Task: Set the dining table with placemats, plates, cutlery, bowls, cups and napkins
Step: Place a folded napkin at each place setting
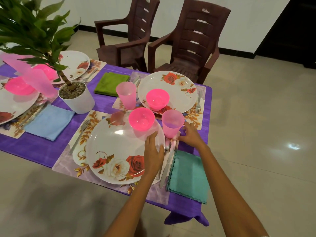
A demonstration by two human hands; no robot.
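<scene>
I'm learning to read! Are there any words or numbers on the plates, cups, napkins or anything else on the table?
None: no words, numbers or labels show anywhere.
Plates: only rose pictures.
Placemats: only leaf and flower patterns.
Cups, bowls, napkins, plant pot: plain, no writing.

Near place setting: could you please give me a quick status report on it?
Left hand flat on the near plate rim. Right hand at the base of the pink cup, grip unclear. Bowl on plate; teal napkin laid. Nothing in the way.
</scene>
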